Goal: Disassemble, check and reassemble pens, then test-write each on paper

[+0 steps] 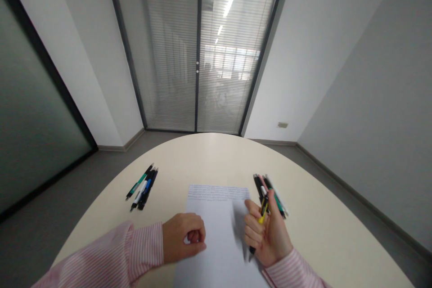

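My right hand (268, 234) is closed around a yellow and black pen (261, 219). One end of the pen sticks out below the fist, over the right side of a sheet of paper (219, 234); whether it touches the sheet I cannot tell. Lines of writing run across the top of the paper. On the sheet's left edge rests my left hand (185, 236), its fingers curled in and nothing seen in them. Just beyond my right hand lies a group of several pens (259, 184), black, pink, green and white, partly hidden by the thumb.
On the left side of the round cream table (212, 157) lie several more pens (146, 189), with black, green, white and blue parts. Past the far table edge stands a glass partition with blinds (195, 76), between white walls. A wall socket (282, 124) sits low on the right.
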Available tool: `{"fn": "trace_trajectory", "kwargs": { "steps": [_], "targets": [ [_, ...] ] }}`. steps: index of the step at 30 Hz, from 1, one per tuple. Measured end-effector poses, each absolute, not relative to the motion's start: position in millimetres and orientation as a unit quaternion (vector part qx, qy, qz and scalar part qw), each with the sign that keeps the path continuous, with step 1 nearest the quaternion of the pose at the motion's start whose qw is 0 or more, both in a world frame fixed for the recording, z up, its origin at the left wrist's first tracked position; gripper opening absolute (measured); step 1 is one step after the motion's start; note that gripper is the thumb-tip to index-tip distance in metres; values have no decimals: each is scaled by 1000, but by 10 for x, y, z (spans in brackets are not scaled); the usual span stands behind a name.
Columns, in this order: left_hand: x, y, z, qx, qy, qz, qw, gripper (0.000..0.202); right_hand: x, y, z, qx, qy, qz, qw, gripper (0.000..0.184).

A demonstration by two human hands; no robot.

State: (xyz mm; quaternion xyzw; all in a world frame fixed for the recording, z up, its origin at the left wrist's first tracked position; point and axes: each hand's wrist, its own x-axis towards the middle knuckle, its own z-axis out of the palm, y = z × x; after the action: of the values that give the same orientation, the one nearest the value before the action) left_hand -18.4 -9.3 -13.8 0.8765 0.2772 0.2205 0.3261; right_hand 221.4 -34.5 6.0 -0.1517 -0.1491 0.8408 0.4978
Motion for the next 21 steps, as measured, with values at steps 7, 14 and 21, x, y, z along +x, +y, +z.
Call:
{"fn": "trace_trajectory", "kwargs": {
  "steps": [7, 14, 21],
  "targets": [
    [-182, -99, -129, 877, 280, 217, 326, 4, 2476, -230, 260, -398, -258, 519, 711, 44],
    [-185, -103, -108, 878, 277, 215, 325, 3, 3404, -139, 249, -573, -297, 245, 723, 47],
    [-180, -92, -130, 880, 277, 212, 323, 4, 3674, -167, -25, -766, -375, 101, 512, 28]
  ]
}}
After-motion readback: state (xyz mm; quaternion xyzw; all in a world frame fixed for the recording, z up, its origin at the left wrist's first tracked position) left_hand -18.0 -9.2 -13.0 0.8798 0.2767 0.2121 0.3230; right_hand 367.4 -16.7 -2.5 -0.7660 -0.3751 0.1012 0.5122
